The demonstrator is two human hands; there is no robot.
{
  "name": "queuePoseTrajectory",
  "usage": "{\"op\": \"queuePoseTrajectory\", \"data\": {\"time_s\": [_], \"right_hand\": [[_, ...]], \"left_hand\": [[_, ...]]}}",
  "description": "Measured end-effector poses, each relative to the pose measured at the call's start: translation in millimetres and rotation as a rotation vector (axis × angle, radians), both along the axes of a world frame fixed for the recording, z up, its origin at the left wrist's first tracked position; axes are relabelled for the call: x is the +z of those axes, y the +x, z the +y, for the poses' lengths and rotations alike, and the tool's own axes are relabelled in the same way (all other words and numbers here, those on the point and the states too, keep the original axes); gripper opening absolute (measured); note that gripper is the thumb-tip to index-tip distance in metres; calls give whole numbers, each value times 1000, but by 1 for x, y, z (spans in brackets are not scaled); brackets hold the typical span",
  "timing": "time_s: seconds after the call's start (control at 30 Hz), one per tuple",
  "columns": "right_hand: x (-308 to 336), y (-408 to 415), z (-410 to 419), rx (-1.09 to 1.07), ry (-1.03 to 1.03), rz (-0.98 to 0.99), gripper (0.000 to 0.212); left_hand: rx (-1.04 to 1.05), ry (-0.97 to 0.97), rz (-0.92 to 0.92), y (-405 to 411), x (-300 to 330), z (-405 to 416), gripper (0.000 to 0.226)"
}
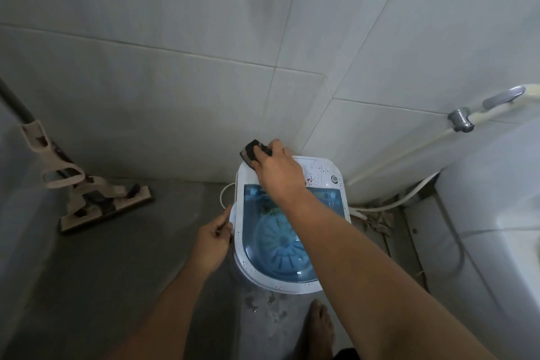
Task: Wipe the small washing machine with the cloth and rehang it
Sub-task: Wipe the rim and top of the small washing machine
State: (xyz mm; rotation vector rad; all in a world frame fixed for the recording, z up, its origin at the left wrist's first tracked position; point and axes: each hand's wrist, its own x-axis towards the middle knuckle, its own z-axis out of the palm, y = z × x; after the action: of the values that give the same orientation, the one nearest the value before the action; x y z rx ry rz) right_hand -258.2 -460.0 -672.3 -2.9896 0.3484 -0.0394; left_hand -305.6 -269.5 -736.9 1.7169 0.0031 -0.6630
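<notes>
The small white washing machine (pixel 324 172) with a clear blue lid stands on the floor in the tiled corner, its top speckled with dark spots. My right hand (pixel 277 169) reaches over the lid and presses a dark folded cloth (pixel 250 152) onto the machine's back left corner. My left hand (pixel 214 240) grips the machine's left rim, thumb and fingers closed on the edge.
A beige flat mop (pixel 87 199) leans at the left on the grey floor. A white toilet tank (pixel 496 199) fills the right side, with a metal tap (pixel 461 120) and white hoses on the wall behind. My bare foot (pixel 320 327) stands just below the machine.
</notes>
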Motion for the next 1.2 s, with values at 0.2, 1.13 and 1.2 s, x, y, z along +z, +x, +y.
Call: {"op": "queuePoseTrajectory", "data": {"time_s": [0.2,1.13,1.2], "right_hand": [[-14,-40,5,137,-45,-26,43],[-6,-81,3,-62,37,52,42],[4,-82,-1,-85,165,101,36]], "left_hand": [[9,22,-26,-3,1,-2,68],[-34,33,-90,-7,-1,0,68],[-19,32,-114,-8,1,0,74]]}}
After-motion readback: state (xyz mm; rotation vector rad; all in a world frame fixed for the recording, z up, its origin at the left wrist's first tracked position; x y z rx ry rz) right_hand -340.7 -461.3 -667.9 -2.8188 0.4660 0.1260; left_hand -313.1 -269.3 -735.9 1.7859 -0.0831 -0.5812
